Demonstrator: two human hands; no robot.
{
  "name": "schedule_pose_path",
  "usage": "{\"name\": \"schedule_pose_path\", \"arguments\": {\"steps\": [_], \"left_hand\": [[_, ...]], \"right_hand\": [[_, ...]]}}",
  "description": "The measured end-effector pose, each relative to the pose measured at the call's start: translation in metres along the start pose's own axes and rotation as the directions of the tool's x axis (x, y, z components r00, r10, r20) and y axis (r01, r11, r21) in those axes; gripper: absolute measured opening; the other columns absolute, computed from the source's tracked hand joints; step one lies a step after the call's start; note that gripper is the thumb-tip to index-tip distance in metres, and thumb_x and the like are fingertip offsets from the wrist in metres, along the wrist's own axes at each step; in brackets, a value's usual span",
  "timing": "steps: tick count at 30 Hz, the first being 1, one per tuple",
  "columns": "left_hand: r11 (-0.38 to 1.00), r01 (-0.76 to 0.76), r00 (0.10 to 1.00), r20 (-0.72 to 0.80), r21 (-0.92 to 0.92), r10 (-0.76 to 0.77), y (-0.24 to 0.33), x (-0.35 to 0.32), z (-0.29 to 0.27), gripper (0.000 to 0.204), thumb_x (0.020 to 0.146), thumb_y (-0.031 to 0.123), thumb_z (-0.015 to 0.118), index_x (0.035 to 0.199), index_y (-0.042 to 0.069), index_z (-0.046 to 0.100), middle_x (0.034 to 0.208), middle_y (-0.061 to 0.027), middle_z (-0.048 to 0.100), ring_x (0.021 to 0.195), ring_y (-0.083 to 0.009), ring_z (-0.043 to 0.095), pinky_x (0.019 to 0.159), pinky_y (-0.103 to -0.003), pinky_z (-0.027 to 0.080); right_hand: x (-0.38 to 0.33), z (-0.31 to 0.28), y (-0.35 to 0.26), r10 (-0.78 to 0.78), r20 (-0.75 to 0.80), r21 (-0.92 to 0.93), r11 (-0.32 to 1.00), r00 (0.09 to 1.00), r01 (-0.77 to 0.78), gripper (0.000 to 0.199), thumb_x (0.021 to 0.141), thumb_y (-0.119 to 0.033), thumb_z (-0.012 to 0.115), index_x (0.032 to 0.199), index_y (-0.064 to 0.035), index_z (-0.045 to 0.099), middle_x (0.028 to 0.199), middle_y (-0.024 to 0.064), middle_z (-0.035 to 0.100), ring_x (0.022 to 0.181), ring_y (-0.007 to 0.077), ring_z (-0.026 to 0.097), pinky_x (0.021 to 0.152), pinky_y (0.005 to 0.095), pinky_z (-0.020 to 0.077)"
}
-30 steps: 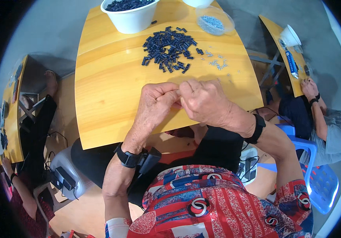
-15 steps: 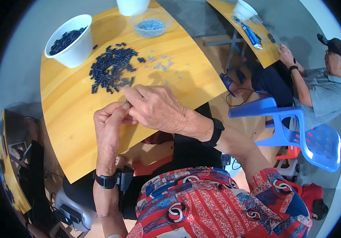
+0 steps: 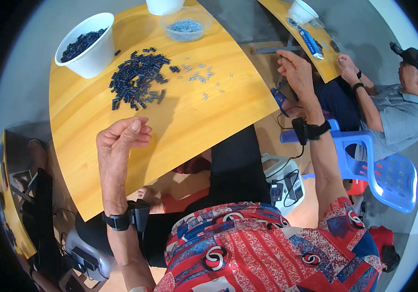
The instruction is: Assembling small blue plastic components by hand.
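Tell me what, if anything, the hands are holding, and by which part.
It cannot be told: the left hand has its thumb over curled fingers, the right hand has bent fingers; no held thing shows in either.

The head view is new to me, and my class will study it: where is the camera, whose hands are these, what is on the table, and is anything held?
There is no robot here. A person wears a wide fisheye camera on the head, looking down, so straight edges bend and the picture's left is the person's left. The left hand is above the wooden table, thumb against the curled fingers. The right hand is out past the table's right side. I cannot make out anything held in either. On the table lie a heap of small black pieces and scattered silver pieces. Behind them stand a white tub of black pieces and a clear dish of silver ones.
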State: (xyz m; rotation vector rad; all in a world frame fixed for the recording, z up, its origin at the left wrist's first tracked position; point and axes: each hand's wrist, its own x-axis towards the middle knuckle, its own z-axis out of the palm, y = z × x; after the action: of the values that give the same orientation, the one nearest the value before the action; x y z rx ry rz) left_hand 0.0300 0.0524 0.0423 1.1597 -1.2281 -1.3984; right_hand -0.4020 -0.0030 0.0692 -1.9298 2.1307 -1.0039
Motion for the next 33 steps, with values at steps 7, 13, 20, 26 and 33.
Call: {"name": "schedule_pose_path", "arguments": {"steps": [7,13,20,26,33], "left_hand": [[1.0,0.007,0.998,-0.065,0.027,-0.005,-0.012,0.005,-0.012,0.021,0.089,0.018,0.062,0.096,-0.001,0.069,0.081,-0.0089,0.069,0.068,-0.0125,0.064,0.064,-0.025,0.053],[0.999,0.041,0.997,-0.07,-0.012,-0.042,-0.014,0.006,-0.014,0.018,0.089,0.013,0.062,0.097,-0.002,0.069,0.081,-0.008,0.069,0.07,-0.0123,0.063,0.066,-0.025,0.052],[0.998,0.054,0.996,-0.064,-0.024,-0.056,-0.014,0.01,-0.017,0.018,0.089,0.014,0.062,0.097,-0.001,0.069,0.079,-0.0078,0.069,0.069,-0.0117,0.063,0.065,-0.024,0.051],[0.99,0.074,0.997,-0.016,0.117,-0.073,-0.014,0.004,-0.023,0.017,0.088,0.012,0.062,0.095,-0.001,0.069,0.077,-0.0055,0.068,0.068,-0.0093,0.062,0.063,-0.022,0.05],[0.968,0.024,0.998,-0.059,0.249,-0.009,-0.017,0.003,-0.034,0.016,0.088,0.01,0.061,0.094,-0.002,0.069,0.074,-0.0027,0.066,0.065,-0.0065,0.059,0.06,-0.02,0.048]], "right_hand": [[0.024,0.056,0.103,-0.135,0.094,-0.332,0.93,0.986,0.159,0.029,0.079,-0.015,0.062,0.106,-0.0064,0.065,0.095,0.017,0.066,0.09,0.0353,0.064,0.079,0.0438,0.0498],[0.02,0.034,0.026,0.108,0.13,0.299,0.943,0.986,-0.143,0.033,0.081,-0.016,0.064,0.111,-0.0018,0.063,0.089,0.0107,0.067,0.067,0.0148,0.061,0.065,0.0278,0.0491],[-0.02,0.046,-0.149,-0.314,0.442,0.45,0.888,0.84,0.095,0.023,0.085,-0.021,0.061,0.078,0.0006,0.065,0.064,0.0051,0.062,0.055,0.0113,0.055,0.053,0.0257,0.0448],[-0.025,0.114,-0.195,-0.533,0.46,0.241,0.845,0.71,0.478,0.023,0.087,-0.02,0.06,0.076,0.0009,0.063,0.063,0.0068,0.06,0.051,0.0115,0.057,0.049,0.0264,0.0435],[-0.036,0.143,-0.215,-0.45,0.57,0.472,0.864,0.687,0.174,0.014,0.086,-0.012,0.06,0.091,-0.0013,0.066,0.077,0.0062,0.066,0.057,0.0095,0.059,0.051,0.0252,0.0458]]}}
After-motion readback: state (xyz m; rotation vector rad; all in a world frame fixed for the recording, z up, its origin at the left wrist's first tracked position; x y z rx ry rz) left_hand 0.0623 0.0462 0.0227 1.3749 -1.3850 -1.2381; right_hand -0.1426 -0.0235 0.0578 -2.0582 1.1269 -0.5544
